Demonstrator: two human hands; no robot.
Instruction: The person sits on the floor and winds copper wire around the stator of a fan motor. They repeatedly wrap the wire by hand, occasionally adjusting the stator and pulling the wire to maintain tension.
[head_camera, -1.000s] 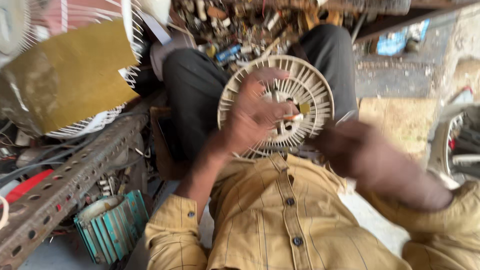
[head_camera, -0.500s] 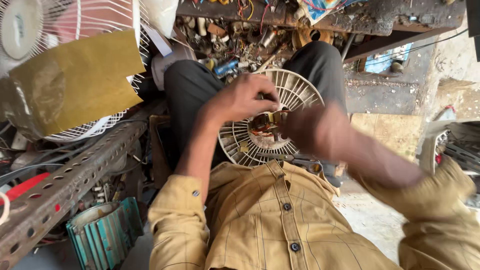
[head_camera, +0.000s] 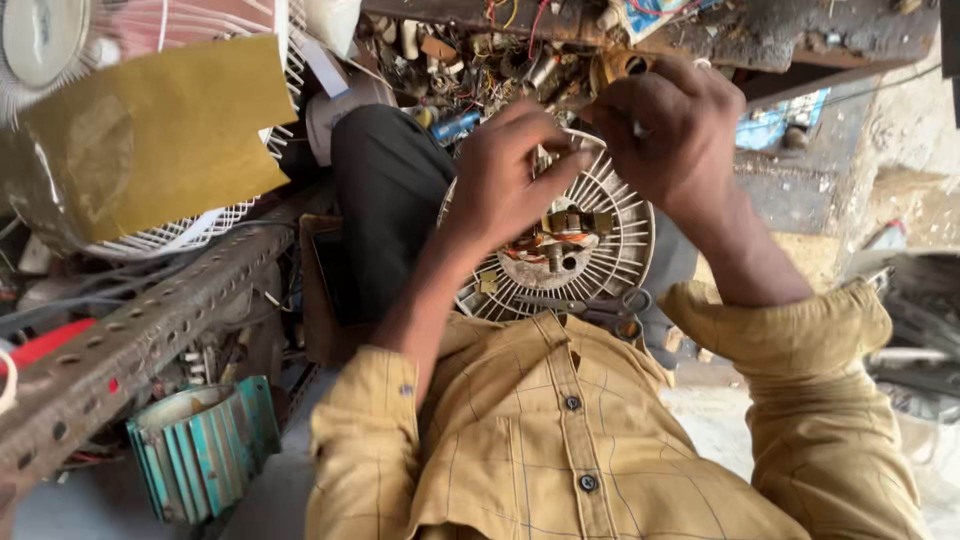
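A round white fan guard (head_camera: 620, 260) with a small motor (head_camera: 555, 245) of copper windings at its hub rests on my lap, against dark trousers (head_camera: 385, 200). My left hand (head_camera: 510, 185) lies over the guard's upper left, its fingertips pinched together near the far rim. My right hand (head_camera: 670, 130) hovers over the guard's far edge, curled around a small thin metal piece that I cannot identify. The two hands nearly touch. A pair of pliers (head_camera: 600, 308) lies at the guard's near edge, by my yellow shirt (head_camera: 560, 450).
A white fan cage partly covered by yellow-brown card (head_camera: 150, 140) stands at the left. A perforated metal angle bar (head_camera: 130, 340) runs diagonally below it, with a teal finned motor housing (head_camera: 200, 450) beneath. A cluttered heap of wires and parts (head_camera: 480, 60) lies ahead.
Both hands have moved up toward the guard's far rim. My right hand came in from the right and now meets the left hand above the motor.
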